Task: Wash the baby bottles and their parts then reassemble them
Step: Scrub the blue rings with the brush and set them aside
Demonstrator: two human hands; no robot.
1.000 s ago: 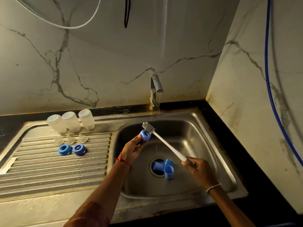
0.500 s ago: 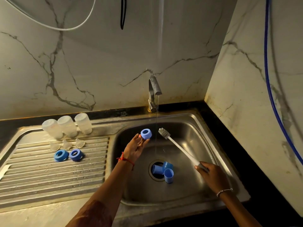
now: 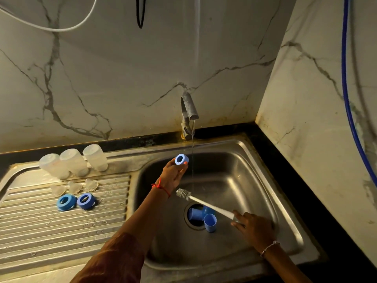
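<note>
On my feed the left hand was up over the far left of the sink, its fingertips pinching a blue ring by the outer wall. The ring's hole faced me, just left of the thin stream from the tap — beside it, not plainly under it. The right hand lay low at the near right, fingers loosely bent about the end of the brush, whose bristles pointed left above the drain; how firm that hold was I could not tell. I judged the ring light, stiff plastic and slick when wet. A pinch across its width, thumb against fingers, seemed the safest hold — a slip would likely drop it among the caps at the drain. On the drainboard to the left stood three bottles, with clear teats and two spare rings nearer me.
</note>
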